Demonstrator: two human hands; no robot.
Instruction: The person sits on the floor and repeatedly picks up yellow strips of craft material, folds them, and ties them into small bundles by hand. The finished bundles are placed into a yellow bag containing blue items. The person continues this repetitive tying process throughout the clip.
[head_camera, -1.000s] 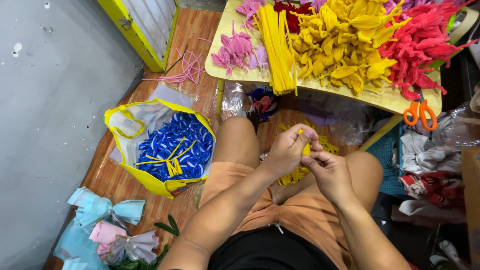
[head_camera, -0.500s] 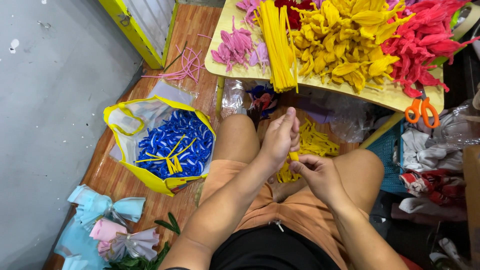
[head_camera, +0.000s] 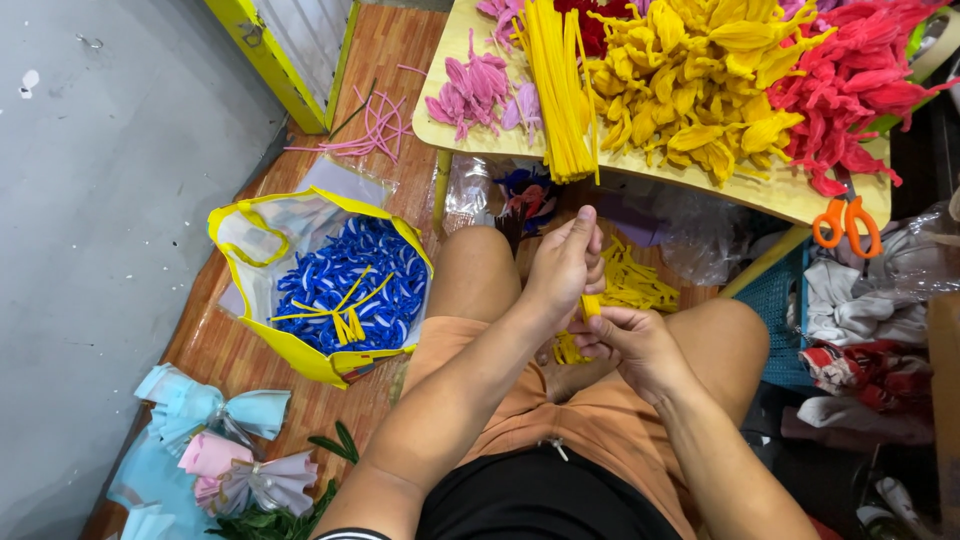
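hands, left hand (head_camera: 566, 262) and right hand (head_camera: 628, 342), pinch a yellow strip (head_camera: 590, 305) (over the lap).

A small craft workshop set up on a floor — likely at home. A low bench (head_camera: 800, 195) is heaped with yellow, pink and red fuzzy-wire flower parts (head_camera: 690, 80); orange scissors (head_camera: 846, 222) lie at its edge. On the wooden floor (head_camera: 215, 345) sit a bag of blue pieces (head_camera: 340, 290) and wrapped bouquets (head_camera: 215, 450) — stock and finished goods.

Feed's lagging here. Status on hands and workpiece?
Left hand pinching yellow stem from above. Right hand gripping its lower end. Nothing between hands and low table.
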